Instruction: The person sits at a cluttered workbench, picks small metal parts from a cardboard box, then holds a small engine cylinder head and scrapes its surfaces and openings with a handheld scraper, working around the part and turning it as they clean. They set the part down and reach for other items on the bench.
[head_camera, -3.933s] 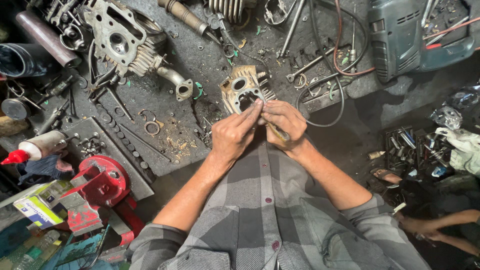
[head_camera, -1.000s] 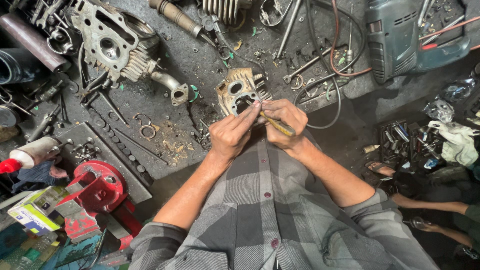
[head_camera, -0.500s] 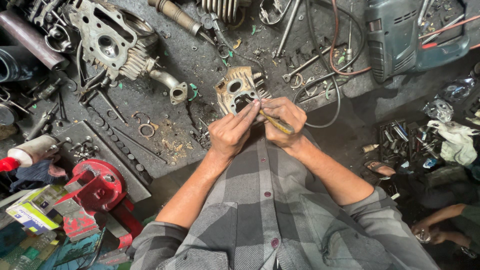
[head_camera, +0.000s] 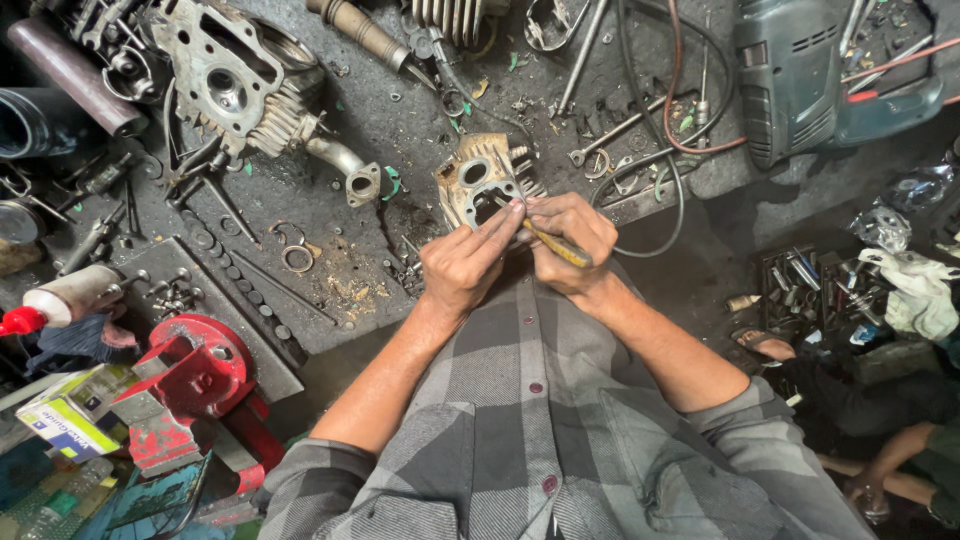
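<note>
A tan, greasy engine cylinder head (head_camera: 478, 180) with cooling fins rests on the dark workbench (head_camera: 400, 130) just past my hands. My right hand (head_camera: 572, 243) grips a thin yellow-handled tool (head_camera: 553, 245) whose tip points into the head's opening. My left hand (head_camera: 468, 265) is beside it, its fingers stretched forward and pressed against the head's near edge by the tool tip. Both forearms come out of grey checked shirt sleeves.
A larger cylinder head (head_camera: 225, 80) lies at the back left, with wrenches (head_camera: 625, 125), rings and bolts scattered around. A blue-grey power tool (head_camera: 800, 75) sits at the back right. A red vise (head_camera: 195, 385) stands at the left front, a squeeze bottle (head_camera: 60, 300) beside it. Another person's foot (head_camera: 765, 345) shows on the right.
Both hands have stayed at the tan cylinder head with the yellow-handled tool; only small finger movements and a slight camera shift show.
</note>
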